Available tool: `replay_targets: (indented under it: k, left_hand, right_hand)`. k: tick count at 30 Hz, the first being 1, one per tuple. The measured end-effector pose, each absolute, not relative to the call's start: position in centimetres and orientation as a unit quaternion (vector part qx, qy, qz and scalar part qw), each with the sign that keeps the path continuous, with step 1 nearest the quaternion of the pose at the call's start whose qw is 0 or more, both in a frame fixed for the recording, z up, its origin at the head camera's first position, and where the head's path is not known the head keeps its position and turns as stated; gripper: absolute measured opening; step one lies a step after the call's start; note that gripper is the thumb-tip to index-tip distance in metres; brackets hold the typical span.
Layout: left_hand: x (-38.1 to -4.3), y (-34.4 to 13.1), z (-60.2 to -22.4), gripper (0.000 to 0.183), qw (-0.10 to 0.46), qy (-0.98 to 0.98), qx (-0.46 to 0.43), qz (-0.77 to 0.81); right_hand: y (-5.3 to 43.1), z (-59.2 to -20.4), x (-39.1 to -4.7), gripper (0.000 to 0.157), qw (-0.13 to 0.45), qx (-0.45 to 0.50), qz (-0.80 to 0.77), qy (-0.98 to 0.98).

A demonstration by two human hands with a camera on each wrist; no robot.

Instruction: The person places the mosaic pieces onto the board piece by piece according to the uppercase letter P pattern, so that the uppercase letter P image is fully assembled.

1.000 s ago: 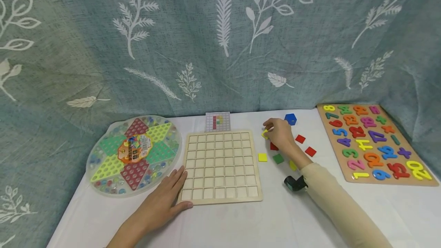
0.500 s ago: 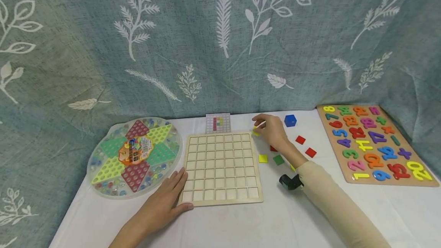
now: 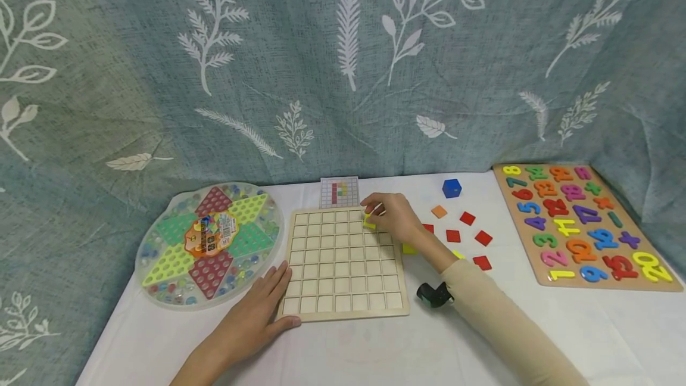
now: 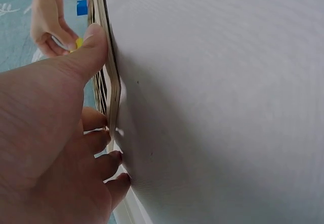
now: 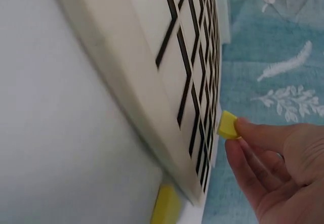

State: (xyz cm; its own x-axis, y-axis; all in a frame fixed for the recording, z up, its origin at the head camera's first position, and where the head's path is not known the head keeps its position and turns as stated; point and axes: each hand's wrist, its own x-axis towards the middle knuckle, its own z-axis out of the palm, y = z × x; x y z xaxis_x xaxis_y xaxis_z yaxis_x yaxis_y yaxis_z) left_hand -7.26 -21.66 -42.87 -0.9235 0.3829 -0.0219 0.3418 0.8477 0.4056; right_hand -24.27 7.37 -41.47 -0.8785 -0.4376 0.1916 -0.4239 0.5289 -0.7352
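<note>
Pale wooden grid board [image 3: 342,250] lies flat on the white cloth, its square cells bare. My left hand [image 3: 256,310] rests at its lower left corner, fingers along the left side and thumb at the front edge. The left wrist view shows the thumb [image 4: 92,44] against the board's side. Above the board's upper right cells, my right hand [image 3: 398,218] pinches a small yellow square tile [image 3: 369,221] between thumb and fingers. This yellow tile [image 5: 228,125] stands tilted at the fingertips in the right wrist view. A small printed grid card [image 3: 339,191] lies behind the board.
Red tiles [image 3: 467,218], an orange tile [image 3: 439,211] and yellow tiles lie right of the board, partly under the right arm. A blue block [image 3: 452,188] stands behind them. A number puzzle board [image 3: 538,247] lies far right, a round marble game board [image 3: 211,237] left.
My right hand has moved left with the yellow tile, from among the loose tiles to over the board's upper right. The left hand keeps its place at the corner.
</note>
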Motion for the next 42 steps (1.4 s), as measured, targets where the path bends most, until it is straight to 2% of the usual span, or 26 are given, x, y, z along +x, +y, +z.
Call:
replay_targets:
  k: [17,42]
  left_hand:
    - [-7.3,-21.8,-42.7,0.090,0.070,0.956,0.185,0.218]
    - [-7.4,-21.7,-42.6,0.089,0.067,0.957,0.191,0.210]
  right_hand:
    - [5.0,-42.2,-24.7,0.025,0.031,-0.301,-0.415,0.858]
    - [4.4,-42.4,-24.3,0.020,0.024,-0.283,-0.382,0.880]
